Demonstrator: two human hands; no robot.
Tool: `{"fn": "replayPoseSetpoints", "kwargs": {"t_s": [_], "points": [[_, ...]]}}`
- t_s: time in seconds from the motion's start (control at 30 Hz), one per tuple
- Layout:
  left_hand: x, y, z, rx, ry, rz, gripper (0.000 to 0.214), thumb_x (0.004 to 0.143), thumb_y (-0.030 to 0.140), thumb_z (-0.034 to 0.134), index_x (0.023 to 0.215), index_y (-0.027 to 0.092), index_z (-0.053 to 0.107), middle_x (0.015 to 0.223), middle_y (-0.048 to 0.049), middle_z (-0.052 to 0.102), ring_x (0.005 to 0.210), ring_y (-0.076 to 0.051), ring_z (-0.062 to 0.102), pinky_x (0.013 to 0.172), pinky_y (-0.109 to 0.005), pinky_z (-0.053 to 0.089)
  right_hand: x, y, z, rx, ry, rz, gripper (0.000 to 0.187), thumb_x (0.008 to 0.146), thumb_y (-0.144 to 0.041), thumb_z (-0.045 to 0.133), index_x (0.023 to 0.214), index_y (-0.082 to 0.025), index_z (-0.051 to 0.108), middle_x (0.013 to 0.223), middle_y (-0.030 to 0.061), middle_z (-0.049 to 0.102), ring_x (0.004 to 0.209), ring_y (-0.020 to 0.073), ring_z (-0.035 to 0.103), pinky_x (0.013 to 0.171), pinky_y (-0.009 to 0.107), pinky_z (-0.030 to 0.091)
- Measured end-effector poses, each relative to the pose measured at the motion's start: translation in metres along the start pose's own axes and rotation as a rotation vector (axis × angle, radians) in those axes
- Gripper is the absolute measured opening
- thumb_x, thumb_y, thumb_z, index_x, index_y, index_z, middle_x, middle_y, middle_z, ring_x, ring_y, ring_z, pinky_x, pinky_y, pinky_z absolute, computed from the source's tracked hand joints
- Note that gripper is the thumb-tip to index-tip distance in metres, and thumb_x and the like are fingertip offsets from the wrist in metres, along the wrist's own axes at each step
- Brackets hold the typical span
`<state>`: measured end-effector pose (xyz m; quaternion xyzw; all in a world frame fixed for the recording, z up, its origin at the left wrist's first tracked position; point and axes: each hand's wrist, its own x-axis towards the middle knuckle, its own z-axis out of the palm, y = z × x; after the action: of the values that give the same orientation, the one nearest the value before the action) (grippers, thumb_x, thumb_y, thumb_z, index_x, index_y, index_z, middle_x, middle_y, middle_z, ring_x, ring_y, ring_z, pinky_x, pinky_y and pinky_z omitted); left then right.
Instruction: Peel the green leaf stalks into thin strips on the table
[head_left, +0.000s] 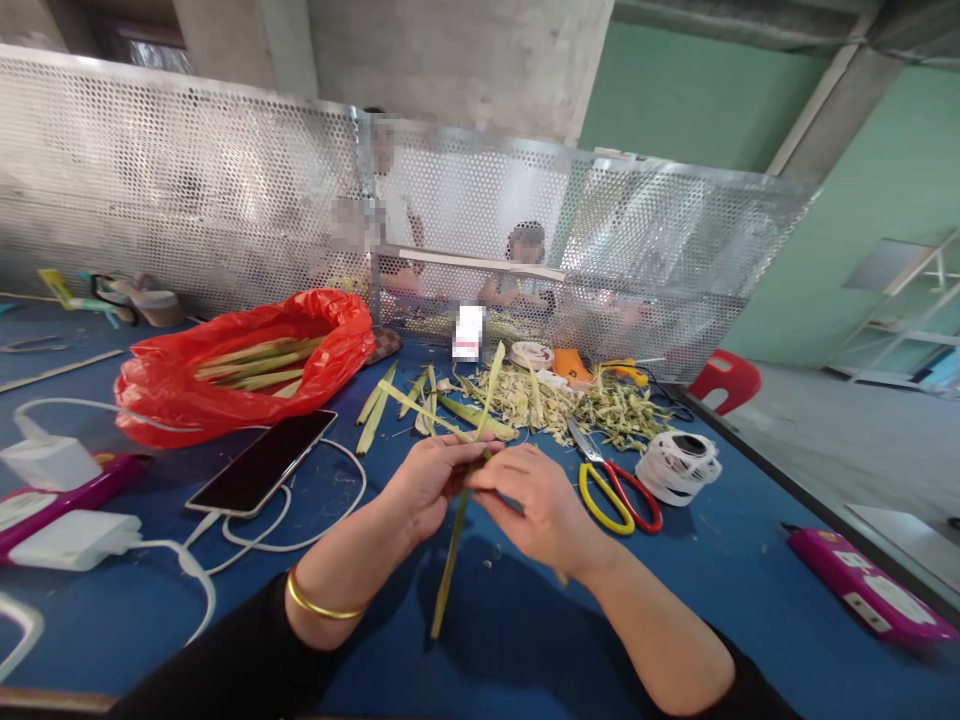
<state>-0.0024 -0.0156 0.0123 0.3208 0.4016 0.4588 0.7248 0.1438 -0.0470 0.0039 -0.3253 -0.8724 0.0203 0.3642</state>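
My left hand (429, 482) and my right hand (534, 500) meet over the blue table (750, 580), both pinched on green palm leaf strips (454, 545). One strip hangs down toward me, others stick up past my fingers. A gold bangle sits on my left wrist. Red and yellow handled scissors (616, 488) lie just right of my right hand. A pile of leaf scraps (570, 400) lies behind my hands.
A red plastic bag (225, 400) holding leaf strips lies at the left, with a phone (262, 462) on a white cable in front of it. A white tape roll (679, 462) sits by the scissors. A perforated metal screen (225, 200) backs the table; people sit behind it.
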Motion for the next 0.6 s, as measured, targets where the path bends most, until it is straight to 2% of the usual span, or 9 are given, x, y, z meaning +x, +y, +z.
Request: {"fn": "replayPoseSetpoints", "kwargs": {"t_s": [0.1, 0.2, 0.27, 0.4, 0.5, 0.6], "points": [[-0.004, -0.003, 0.003, 0.128, 0.0, 0.024, 0.005, 0.068, 0.008, 0.066, 0.072, 0.008, 0.069, 0.071, -0.0088, 0.071, 0.059, -0.011, 0.064, 0.054, -0.017, 0.049, 0.001, 0.001, -0.009, 0.157, 0.198, 0.184, 0.018, 0.089, -0.023, 0.049, 0.089, -0.021, 0.066, 0.086, 0.0043, 0.067, 0.08, 0.0159, 0.062, 0.075, 0.028, 0.048], [-0.006, -0.009, 0.004, 0.26, -0.064, -0.025, 0.014, 0.068, 0.013, 0.067, 0.081, 0.008, 0.07, 0.076, -0.0107, 0.072, 0.067, -0.016, 0.067, 0.054, -0.02, 0.051, 0.001, 0.004, -0.014, 0.093, 0.322, 0.316, 0.02, 0.089, -0.027, 0.049, 0.091, -0.021, 0.067, 0.086, 0.0057, 0.064, 0.075, 0.0159, 0.06, 0.071, 0.028, 0.048], [-0.007, -0.014, 0.004, 0.327, -0.136, -0.049, 0.017, 0.066, 0.015, 0.066, 0.081, 0.009, 0.07, 0.077, -0.0102, 0.072, 0.068, -0.017, 0.067, 0.054, -0.021, 0.05, 0.001, 0.007, -0.013, -0.002, 0.309, 0.374, 0.018, 0.086, -0.029, 0.054, 0.09, -0.02, 0.069, 0.081, 0.0049, 0.062, 0.07, 0.0153, 0.058, 0.069, 0.027, 0.046], [-0.007, -0.025, 0.006, 0.43, -0.246, -0.05, 0.014, 0.064, 0.017, 0.064, 0.074, 0.011, 0.07, 0.07, -0.0068, 0.071, 0.064, -0.016, 0.065, 0.052, -0.021, 0.049, 0.002, 0.011, -0.005, -0.029, 0.125, 0.53, 0.014, 0.077, -0.034, 0.065, 0.076, -0.021, 0.07, 0.072, 0.0009, 0.059, 0.059, 0.0124, 0.053, 0.057, 0.024, 0.041], [-0.008, -0.029, 0.006, 0.448, -0.282, -0.069, 0.016, 0.064, 0.023, 0.066, 0.075, 0.012, 0.069, 0.072, -0.0071, 0.071, 0.066, -0.017, 0.066, 0.052, -0.022, 0.048, 0.002, 0.015, 0.0, 0.149, 0.037, 0.665, 0.017, 0.074, -0.033, 0.065, 0.064, -0.02, 0.064, 0.062, -0.0024, 0.056, 0.052, 0.0106, 0.049, 0.049, 0.022, 0.036], [-0.008, -0.028, 0.007, 0.464, -0.263, -0.11, 0.02, 0.066, 0.028, 0.066, 0.076, 0.011, 0.069, 0.078, -0.0099, 0.072, 0.069, -0.018, 0.067, 0.051, -0.022, 0.048, 0.002, 0.018, 0.001, 0.377, 0.063, 0.755, 0.02, 0.073, -0.034, 0.064, 0.061, -0.019, 0.058, 0.052, -0.0054, 0.049, 0.048, 0.01, 0.045, 0.045, 0.021, 0.034]]}}
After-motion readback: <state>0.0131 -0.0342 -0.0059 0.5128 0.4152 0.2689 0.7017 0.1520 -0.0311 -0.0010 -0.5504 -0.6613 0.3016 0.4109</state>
